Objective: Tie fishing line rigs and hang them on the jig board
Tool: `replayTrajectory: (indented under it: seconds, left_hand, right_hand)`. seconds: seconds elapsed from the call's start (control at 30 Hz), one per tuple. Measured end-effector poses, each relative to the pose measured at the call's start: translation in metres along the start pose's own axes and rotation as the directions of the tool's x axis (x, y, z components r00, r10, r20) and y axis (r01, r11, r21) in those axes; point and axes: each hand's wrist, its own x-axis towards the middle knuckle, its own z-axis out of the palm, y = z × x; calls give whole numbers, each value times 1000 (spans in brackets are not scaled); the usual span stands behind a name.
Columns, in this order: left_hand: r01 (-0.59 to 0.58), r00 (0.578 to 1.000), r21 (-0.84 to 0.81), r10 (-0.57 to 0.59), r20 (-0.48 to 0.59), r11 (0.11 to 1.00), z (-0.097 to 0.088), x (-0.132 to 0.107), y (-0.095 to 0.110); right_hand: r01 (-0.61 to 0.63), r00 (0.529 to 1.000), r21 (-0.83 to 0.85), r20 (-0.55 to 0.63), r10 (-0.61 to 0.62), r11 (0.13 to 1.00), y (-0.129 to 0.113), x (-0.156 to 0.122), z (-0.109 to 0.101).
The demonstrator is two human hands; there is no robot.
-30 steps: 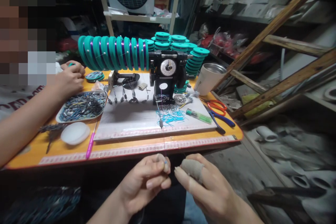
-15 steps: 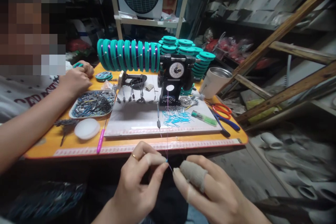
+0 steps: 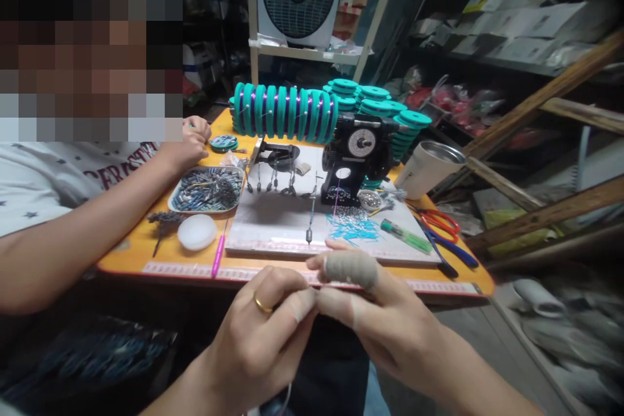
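My left hand (image 3: pixel 266 328), a gold ring on one finger, is closed in a pinch in front of the table edge. My right hand (image 3: pixel 390 312) meets it at the fingertips; grey wrap covers its index finger and pale tape its thumb. The right index finger reaches over the thumb, slightly apart from it. The thin fishing line between the fingertips is mostly hidden. A purple stretch of line (image 3: pixel 338 198) hangs under the black winding machine (image 3: pixel 358 143), which carries a row of teal spools (image 3: pixel 285 114). A grey sinker (image 3: pixel 309 235) lies on the white board (image 3: pixel 273 231).
Blue cut pieces (image 3: pixel 353 229), a green tube (image 3: pixel 404 236) and pliers (image 3: pixel 441 253) lie to the right, near a tumbler (image 3: pixel 431 169). Leftward are a tray of sinkers (image 3: pixel 207 188), a white bowl (image 3: pixel 197 232) and a pink-handled tool (image 3: pixel 218 255). A co-worker's arm (image 3: pixel 102 227) rests at left.
My hands have come together, and the blue bit at the left fingertips is now hidden. My right index finger has lifted and straightened leftward. The view has swung left, shifting the table rightward.
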Motion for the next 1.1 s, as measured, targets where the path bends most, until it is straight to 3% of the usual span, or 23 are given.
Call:
replayTrajectory:
  seconds: [0.13,0.33,0.4,0.5,0.57,0.6,0.63,0.67,0.7,0.73,0.77,0.8,0.83,0.87,1.0,1.1]
  left_hand:
    - [39,999,3,-39,-18,999,-6,-2,-4]
    - [48,998,127,-44,-35,991,-3,-3,-10]
    - [-2,1000,176,6,-23,984,-2,-2,-14]
    - [-171,985,237,164,50,956,-2,1,-20]
    - [-271,961,218,249,123,937,-3,1,-23]
    - [-262,960,168,240,142,950,-3,1,-23]
    - [-185,974,86,171,150,979,-3,1,-22]
    - [-28,987,-36,33,158,999,-4,0,-21]
    - [204,968,-212,-165,189,956,-3,0,-19]
    - [450,890,-395,-368,268,801,-3,-1,-18]
    - [636,769,-530,-515,378,560,-2,-1,-16]
    - [736,646,-601,-587,487,312,-1,-1,-15]
    - [773,553,-624,-604,574,116,0,-1,-14]
    - [781,498,-625,-594,632,-11,2,-1,-13]
    - [794,406,-574,-526,748,-203,8,0,-12]
    - [786,373,-558,-515,771,-266,10,1,-11]
  right_hand:
    - [-123,991,140,62,116,983,4,11,10]
    - [-249,969,105,21,248,963,4,20,18]
    - [-275,961,61,19,275,959,5,23,19]
    - [-288,958,32,18,288,957,8,28,20]
    - [-280,960,23,14,280,960,11,28,22]
    - [-270,963,14,-3,270,963,12,27,23]
    - [-251,967,0,-31,251,968,12,24,24]
    - [-225,973,-12,-62,223,974,12,20,24]
    - [-187,979,-17,-88,185,982,11,15,24]
    - [-138,986,-17,-92,136,990,10,10,24]
    - [-76,994,-24,-79,74,997,9,4,23]
    - [-8,998,-43,-56,6,999,9,-1,22]
    - [50,998,-74,-27,-52,996,8,-6,22]
    - [90,996,-108,6,-90,990,8,-10,21]
    - [106,994,-152,15,-105,983,9,-17,23]
    - [134,987,-155,-65,-145,979,10,-16,24]
